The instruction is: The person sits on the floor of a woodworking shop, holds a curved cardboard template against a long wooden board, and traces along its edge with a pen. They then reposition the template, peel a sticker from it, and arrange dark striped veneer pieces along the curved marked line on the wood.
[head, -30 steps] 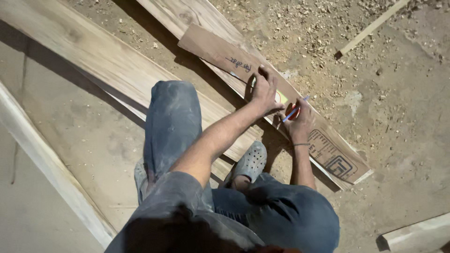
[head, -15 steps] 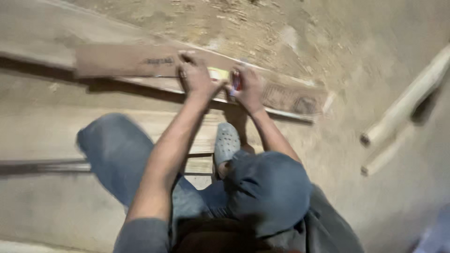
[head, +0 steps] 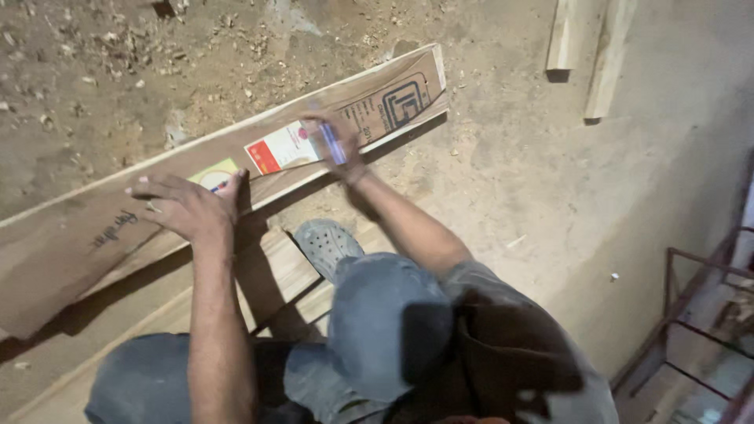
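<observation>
On the long cardboard strip (head: 110,243), left hand (head: 184,208) presses flat, fingers spread, gripping nothing. Right hand (head: 334,141) closed around blue pen (head: 331,143), resting on strip.

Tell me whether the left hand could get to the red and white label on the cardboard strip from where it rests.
Probably yes. The left hand lies flat on the cardboard strip, and the red and white label sits just along it, uncovered; the right hand with its pen is just beyond.
</observation>
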